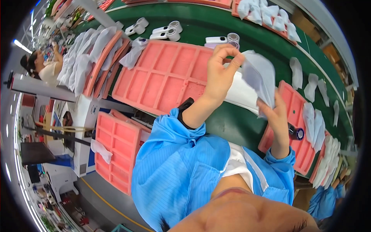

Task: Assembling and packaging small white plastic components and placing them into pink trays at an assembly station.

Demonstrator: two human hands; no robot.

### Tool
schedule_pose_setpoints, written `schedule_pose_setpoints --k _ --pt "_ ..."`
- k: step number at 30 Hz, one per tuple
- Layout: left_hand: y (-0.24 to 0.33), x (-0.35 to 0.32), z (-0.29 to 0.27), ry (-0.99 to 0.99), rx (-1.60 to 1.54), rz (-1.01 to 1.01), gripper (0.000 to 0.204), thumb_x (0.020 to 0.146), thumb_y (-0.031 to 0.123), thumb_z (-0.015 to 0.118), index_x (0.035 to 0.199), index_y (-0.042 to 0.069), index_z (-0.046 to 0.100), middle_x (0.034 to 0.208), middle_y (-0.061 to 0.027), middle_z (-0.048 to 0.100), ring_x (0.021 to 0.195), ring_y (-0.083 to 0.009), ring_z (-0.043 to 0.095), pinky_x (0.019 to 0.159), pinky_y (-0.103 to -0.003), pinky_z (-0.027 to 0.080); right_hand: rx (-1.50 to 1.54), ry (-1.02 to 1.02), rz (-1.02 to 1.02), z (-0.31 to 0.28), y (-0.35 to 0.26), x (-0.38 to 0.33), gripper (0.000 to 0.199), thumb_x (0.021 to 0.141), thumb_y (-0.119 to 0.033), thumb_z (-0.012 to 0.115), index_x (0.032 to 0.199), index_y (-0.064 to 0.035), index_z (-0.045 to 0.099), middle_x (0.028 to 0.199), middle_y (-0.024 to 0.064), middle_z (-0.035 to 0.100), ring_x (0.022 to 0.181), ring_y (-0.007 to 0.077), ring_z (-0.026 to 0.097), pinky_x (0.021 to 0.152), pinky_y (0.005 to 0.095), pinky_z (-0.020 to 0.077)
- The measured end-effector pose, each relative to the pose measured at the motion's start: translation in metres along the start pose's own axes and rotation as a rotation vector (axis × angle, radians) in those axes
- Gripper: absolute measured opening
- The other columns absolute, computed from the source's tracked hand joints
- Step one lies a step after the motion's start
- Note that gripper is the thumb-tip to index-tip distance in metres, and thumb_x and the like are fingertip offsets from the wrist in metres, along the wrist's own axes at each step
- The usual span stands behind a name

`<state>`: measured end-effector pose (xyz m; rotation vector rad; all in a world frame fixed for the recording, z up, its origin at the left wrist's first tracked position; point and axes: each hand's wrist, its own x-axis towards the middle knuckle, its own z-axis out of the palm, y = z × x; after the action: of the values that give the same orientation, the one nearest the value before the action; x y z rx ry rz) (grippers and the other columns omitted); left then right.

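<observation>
I hold a thin white translucent pouch (262, 71) up in front of me above the green bench. My left hand (221, 71) is closed in a pinch at its upper left edge. Lower down, the fingers of my right hand (273, 112) grip the other side of it. Whether anything is inside the pouch I cannot tell. Behind and below it lies a stack of flat white pouches (240, 91), partly hidden by my hands. A pink divided foam tray (154, 73) lies to the left of my left hand.
White devices with round heads (168, 31) lie across the green bench (193, 19). At right, a pink tray (295, 104) holds wrapped items (313, 123) and a dark round-ended device (296, 133). Stacked trays with wrapped items (87, 54) stand left. Another person (44, 65) is far left.
</observation>
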<state>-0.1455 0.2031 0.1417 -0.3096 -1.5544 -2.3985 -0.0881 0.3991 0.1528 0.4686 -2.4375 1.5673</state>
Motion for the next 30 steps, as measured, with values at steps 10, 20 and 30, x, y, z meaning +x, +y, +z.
schedule_pose_setpoints --k 10,20,30 --pt "0.02 -0.076 -0.065 0.109 0.159 -0.124 0.067 0.078 0.007 0.071 0.134 0.003 0.035 0.123 -0.0108 0.049 0.115 -0.0196 0.05 0.096 -0.035 0.044 0.138 -0.695 -0.08 0.035 -0.016 -0.017 0.049 0.084 -0.009 0.062 0.129 0.0 0.046 0.12 0.0124 0.054 0.101 0.0215 0.055 0.079 0.0306 0.0488" --pt "0.077 -0.005 -0.376 0.58 1.675 -0.226 0.078 0.074 0.046 0.073 0.133 0.005 0.041 0.121 -0.0272 0.053 0.111 -0.0458 0.052 0.092 -0.047 0.043 -0.277 0.041 0.181 -0.121 0.058 -0.041 0.04 0.086 -0.005 0.06 0.125 -0.0016 0.053 0.122 0.007 0.053 0.105 0.016 0.054 0.087 0.0265 0.0455" --pt "0.064 0.032 -0.294 0.336 2.04 -0.307 0.073 0.08 0.028 0.069 0.14 0.002 0.036 0.13 -0.0237 0.05 0.116 -0.0365 0.052 0.096 -0.047 0.042 -0.757 0.188 0.353 -0.205 0.07 -0.088 0.05 0.074 -0.01 0.071 0.121 -0.0045 0.055 0.123 0.0106 0.055 0.114 0.0216 0.052 0.089 0.0353 0.0452"
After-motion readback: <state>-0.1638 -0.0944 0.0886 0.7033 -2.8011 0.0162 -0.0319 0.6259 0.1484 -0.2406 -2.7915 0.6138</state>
